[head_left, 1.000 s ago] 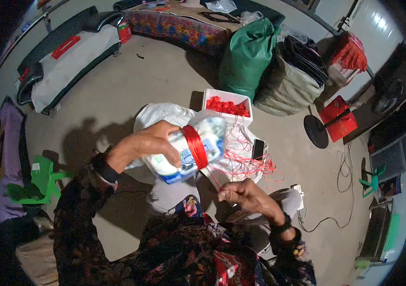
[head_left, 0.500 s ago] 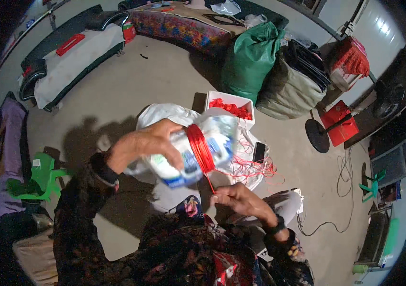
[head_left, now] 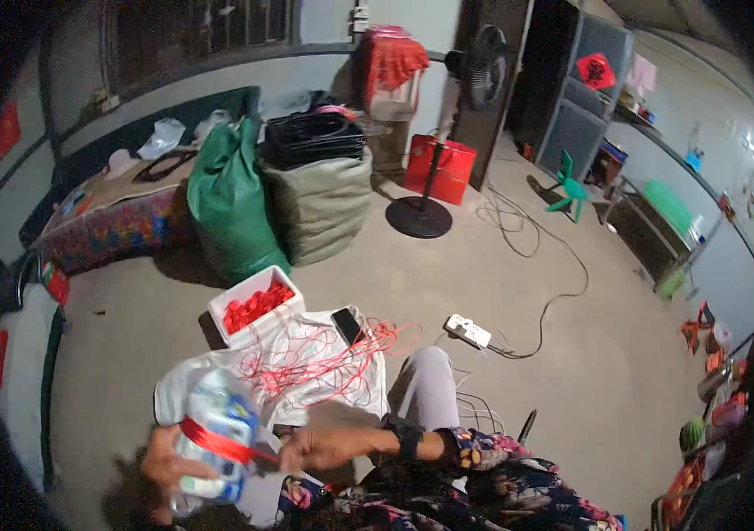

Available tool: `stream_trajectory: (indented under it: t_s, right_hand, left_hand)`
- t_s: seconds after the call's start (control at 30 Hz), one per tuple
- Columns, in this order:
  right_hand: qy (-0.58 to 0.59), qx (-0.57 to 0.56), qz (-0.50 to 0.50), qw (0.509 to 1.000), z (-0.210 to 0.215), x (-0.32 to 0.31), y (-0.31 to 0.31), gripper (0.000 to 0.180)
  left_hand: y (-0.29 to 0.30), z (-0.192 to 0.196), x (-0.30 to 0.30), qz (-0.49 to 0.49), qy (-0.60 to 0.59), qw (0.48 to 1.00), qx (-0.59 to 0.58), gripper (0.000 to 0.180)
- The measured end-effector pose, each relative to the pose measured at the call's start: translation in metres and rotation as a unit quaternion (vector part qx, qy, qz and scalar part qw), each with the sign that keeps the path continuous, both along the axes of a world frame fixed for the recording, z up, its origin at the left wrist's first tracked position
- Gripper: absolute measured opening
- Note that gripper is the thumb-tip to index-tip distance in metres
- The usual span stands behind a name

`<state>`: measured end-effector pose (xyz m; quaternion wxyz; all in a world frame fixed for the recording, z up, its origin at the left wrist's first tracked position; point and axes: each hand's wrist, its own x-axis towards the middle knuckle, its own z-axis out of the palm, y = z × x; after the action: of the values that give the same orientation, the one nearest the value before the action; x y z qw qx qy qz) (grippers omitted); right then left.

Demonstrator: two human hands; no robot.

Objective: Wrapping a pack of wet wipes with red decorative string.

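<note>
My left hand (head_left: 163,467) is closed around the side of a soft white-and-blue plastic pack (head_left: 233,412). A flat band of red cord (head_left: 215,442) is wound several times round the pack's middle. From it a short taut length of cord runs right to my right hand (head_left: 310,450), whose fingers are pinched on it. Just beyond the hands, loose red cord (head_left: 315,365) lies tangled over a white sheet or bag (head_left: 293,409). A dark phone (head_left: 348,327) rests on that white material, and a white box (head_left: 295,294) of red pieces stands behind.
A white power strip (head_left: 468,331) lies on the floor to the right, its cable trailing away. Farther back are a green sack (head_left: 233,199), a beige sack (head_left: 328,212), a standing fan (head_left: 421,217) and a red bag (head_left: 441,168). A small green chair (head_left: 569,190) stands far right.
The view has swung to the right, so the room and pack appear farther left. Both hands keep their hold on the pack and cord, and the pack is now turned more upright in the picture.
</note>
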<state>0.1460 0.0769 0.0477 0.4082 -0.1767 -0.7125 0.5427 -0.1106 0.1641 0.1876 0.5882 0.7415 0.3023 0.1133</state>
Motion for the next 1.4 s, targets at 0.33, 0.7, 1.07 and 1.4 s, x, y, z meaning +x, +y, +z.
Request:
stream_trajectory:
  t_s: [0.33,0.7,1.07,1.4]
  right_hand:
    - [-0.065,0.005,0.004,0.998,0.095,0.035,0.039,0.025]
    - [-0.201,0.162,-0.045,0.965,0.143,0.012,-0.003,0.025]
    - [-0.034,-0.085,-0.023,0.996,0.016,0.021,-0.005,0.030]
    - [-0.071,-0.017,0.085,0.994,0.116,0.057,0.028,0.026]
  left_hand:
    - [-0.050,0.013,0.060,-0.188,0.080,0.978,0.051,0.075]
    - [-0.013,-0.031,0.027,-0.012,0.125,0.992,0.011,0.065]
    - [-0.015,0.040,0.041,0.076,0.061,0.987,-0.128,0.067]
    - [-0.041,0.007,0.059,-0.409,-0.164,0.857,0.266,0.018]
